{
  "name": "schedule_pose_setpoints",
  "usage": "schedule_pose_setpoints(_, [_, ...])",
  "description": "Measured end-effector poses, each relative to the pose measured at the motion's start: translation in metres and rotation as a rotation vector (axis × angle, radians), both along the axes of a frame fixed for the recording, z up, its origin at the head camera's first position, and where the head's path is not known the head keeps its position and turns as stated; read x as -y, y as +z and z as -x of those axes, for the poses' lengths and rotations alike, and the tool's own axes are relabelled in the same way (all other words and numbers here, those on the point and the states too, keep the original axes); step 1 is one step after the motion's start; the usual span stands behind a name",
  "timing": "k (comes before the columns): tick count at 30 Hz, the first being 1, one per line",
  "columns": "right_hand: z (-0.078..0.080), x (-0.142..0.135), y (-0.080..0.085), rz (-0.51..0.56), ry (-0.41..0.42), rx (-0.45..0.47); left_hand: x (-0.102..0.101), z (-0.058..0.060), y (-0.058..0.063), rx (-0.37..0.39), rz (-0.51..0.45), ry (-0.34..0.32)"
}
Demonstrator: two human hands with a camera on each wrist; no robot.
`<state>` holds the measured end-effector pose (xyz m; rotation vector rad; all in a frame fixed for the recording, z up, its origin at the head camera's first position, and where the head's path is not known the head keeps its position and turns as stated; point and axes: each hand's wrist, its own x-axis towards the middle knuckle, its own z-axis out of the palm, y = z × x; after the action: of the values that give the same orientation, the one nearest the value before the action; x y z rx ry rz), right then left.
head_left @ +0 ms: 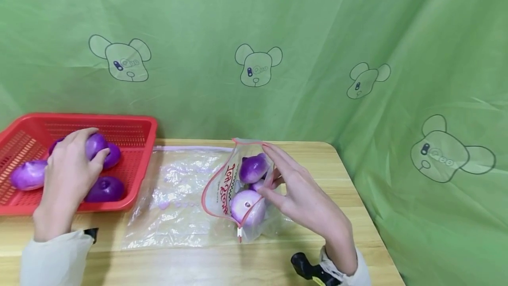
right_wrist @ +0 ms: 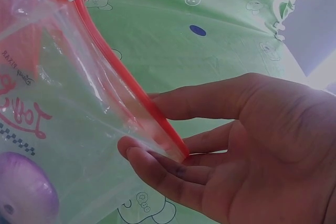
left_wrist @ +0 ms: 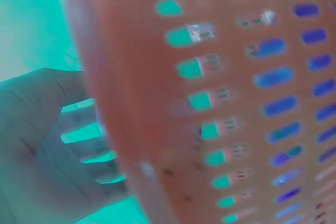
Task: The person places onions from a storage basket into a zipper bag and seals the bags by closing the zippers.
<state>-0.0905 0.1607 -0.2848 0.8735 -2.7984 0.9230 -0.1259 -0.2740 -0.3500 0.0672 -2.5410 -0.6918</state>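
Note:
At the red basket (head_left: 148, 144), my left hand (head_left: 71, 167) curls its fingers and thumb about a purple onion (head_left: 95, 146). Other purple onions (head_left: 105, 189) lie around that hand in the basket. The basket's wall (left_wrist: 142, 98) blocks what this hand holds in the left wrist view. My right hand (head_left: 305, 193) pinches the red-edged rim of a clear slider bag (head_left: 218, 193), keeping its mouth apart. Inside this bag are a dark purple onion (head_left: 252, 169), a paler one (head_left: 248, 206) and part of another between them. Red lettering marks the bag.
A second clear bag (head_left: 174, 206) lies flat on the wooden table (head_left: 190, 264), between the basket and the upright bag. Green cloth (head_left: 198, 34) with bear-head prints hangs behind and at the right. The table's right edge runs beside my right forearm.

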Motion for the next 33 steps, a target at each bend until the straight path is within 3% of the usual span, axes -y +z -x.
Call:
schedule_pose_setpoints(16, [0.0,0.0,0.001,0.005,0.001,0.01,-0.041,-0.016,0.03,-0.111,-0.052,-0.127])
schedule_pose_setpoints(26, [-0.001,0.0,0.001,-0.001,0.0,0.004,-0.068,-0.031,0.043,-0.222,-0.072,-0.229])
schedule_pose_setpoints(33, [-0.001,-0.001,0.0,0.004,0.005,-0.006,-0.085,-0.043,0.052,-0.245,-0.068,-0.298])
